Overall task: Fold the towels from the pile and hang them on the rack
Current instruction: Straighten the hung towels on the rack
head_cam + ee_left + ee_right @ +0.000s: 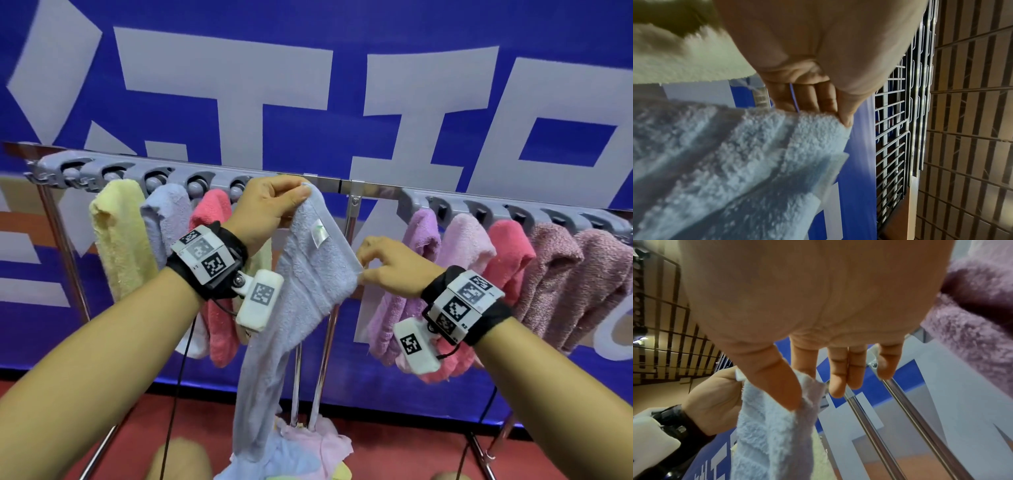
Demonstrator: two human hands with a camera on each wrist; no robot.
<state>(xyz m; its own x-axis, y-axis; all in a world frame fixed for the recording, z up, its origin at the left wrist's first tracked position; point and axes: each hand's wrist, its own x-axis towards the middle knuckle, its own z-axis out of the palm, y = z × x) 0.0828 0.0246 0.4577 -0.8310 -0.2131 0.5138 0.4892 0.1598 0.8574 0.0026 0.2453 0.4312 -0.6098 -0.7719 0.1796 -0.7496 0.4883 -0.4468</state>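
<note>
Two hands hold one pale blue towel (pixel 301 274) by neighbouring corners, the left hand (pixel 270 209) pinching one up at the rack (pixel 329 185), the right hand (pixel 387 263) pinching the other lower, probably to spread it for folding above the pile (pixel 308 448)

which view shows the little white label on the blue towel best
The head view: the white label lies in plain sight near the top of the blue towel, between the left hand and right hand. The left wrist view shows only blurred pile and a pale edge; the right wrist view shows no label.
</note>
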